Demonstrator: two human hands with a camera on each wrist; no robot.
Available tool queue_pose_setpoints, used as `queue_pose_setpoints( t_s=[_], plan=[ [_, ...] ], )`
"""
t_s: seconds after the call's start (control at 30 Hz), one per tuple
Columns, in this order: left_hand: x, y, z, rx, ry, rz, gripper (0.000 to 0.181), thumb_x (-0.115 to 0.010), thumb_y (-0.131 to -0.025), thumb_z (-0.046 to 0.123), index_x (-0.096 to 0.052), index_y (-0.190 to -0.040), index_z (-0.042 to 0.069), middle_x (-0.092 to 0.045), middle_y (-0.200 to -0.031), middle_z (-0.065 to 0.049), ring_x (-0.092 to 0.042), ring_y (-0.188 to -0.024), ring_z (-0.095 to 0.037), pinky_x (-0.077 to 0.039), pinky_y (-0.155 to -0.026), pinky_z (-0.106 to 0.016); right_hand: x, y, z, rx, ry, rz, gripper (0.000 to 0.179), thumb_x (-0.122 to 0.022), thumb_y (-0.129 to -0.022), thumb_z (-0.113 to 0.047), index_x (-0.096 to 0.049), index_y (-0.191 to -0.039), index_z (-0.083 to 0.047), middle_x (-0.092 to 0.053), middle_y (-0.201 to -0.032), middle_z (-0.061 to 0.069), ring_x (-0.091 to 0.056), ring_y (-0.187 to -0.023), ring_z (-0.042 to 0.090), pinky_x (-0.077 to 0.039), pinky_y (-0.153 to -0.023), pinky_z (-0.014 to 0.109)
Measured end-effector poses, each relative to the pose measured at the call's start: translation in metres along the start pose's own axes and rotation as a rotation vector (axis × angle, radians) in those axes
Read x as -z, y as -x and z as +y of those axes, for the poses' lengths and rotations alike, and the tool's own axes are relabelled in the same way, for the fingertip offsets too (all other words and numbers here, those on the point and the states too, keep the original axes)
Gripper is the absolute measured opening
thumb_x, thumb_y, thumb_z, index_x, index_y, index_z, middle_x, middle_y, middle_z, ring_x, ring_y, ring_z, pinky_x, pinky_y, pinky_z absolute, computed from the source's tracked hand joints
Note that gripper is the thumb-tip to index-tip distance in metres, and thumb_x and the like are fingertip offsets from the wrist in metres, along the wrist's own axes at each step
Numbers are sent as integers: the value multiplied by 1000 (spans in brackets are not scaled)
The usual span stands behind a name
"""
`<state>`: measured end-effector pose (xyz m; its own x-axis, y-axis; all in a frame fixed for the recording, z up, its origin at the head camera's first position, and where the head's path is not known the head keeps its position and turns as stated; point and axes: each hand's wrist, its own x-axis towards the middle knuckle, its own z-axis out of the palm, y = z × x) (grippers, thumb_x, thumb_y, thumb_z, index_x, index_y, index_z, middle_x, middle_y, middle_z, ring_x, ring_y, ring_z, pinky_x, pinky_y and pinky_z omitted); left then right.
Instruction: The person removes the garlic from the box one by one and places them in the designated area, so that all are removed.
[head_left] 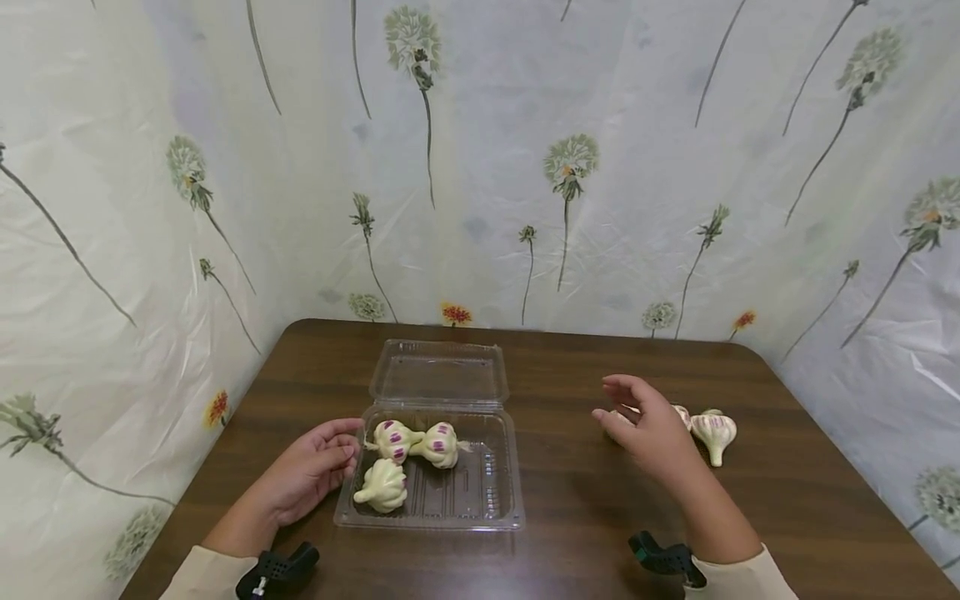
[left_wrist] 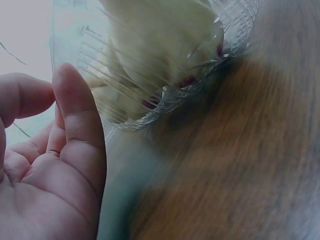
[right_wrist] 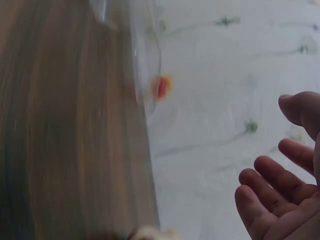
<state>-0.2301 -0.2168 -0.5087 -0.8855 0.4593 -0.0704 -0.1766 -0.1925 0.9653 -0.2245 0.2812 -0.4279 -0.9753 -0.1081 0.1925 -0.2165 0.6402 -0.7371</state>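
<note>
Where the left hand (head_left: 317,468) pinches the box (head_left: 468,496), three bulbs (head_left: 384,486) lie just inside; the right hand (head_left: 654,432), empty, fingers parted, hovers by other bulbs (head_left: 715,429).

Txt, labels, brands, nos., signs: none legible in any of 3 views. Clr plastic box (head_left: 467,505): moulded lines in base, too faint to read as txt.

Three garlic bulbs (head_left: 384,487) lie in the container (head_left: 474,523), left of apparently several other bulbs (head_left: 715,430) on the table (head_left: 572,533).
</note>
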Motion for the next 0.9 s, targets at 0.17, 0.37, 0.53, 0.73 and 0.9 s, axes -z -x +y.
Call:
queue_pose_setpoints(
  t_s=[0.17, 0.37, 0.53, 0.73, 0.9],
  plan=[
    [0, 0, 0, -1, -15, 13, 55, -56, -108, 7, -30, -154, -5, -61, -109, 1, -63, -90, -5, -58, -81, -18, -19, -6, -15, 59, -37, -38, 54, -73, -101, -29, -52, -146, -7, -59, -144, 17, -56, -137, 37, -48, -113, 54],
    [0, -1, -1, 2, -22, 14, 54, -56, -108, 7, -30, -154, -4, -61, -109, 1, -63, -90, -5, -57, -81, -19, -41, -9, -27, 94, -66, -84, 52, -76, -98, -24, -55, -144, -9, -61, -142, 14, -58, -136, 35, -49, -113, 52],
    [0, -2, 0, -5, -8, 16, 52, -56, -108, 6, -32, -153, -4, -61, -107, 2, -63, -89, -4, -57, -81, -18, -57, -11, -38, 123, -97, -114, 51, -77, -97, -21, -56, -142, -10, -61, -141, 14, -58, -134, 34, -50, -112, 50],
    [0, -2, 0, -2, -4, 13, 52, -56, -108, 6, -32, -153, -4, -61, -107, 2, -63, -89, -4, -57, -81, -18, -77, -14, -56, 154, -61, -141, 49, -77, -97, -21, -58, -141, -12, -62, -141, 14, -60, -133, 30, -51, -112, 48],
    [0, -1, -1, 3, -10, 10, 55, -57, -108, 8, -30, -154, -5, -61, -108, 1, -63, -90, -5, -57, -81, -19, -88, -16, -72, 164, -53, -169, 52, -79, -96, -24, -58, -141, -12, -61, -141, 9, -60, -133, 28, -50, -112, 47]
  ],
)
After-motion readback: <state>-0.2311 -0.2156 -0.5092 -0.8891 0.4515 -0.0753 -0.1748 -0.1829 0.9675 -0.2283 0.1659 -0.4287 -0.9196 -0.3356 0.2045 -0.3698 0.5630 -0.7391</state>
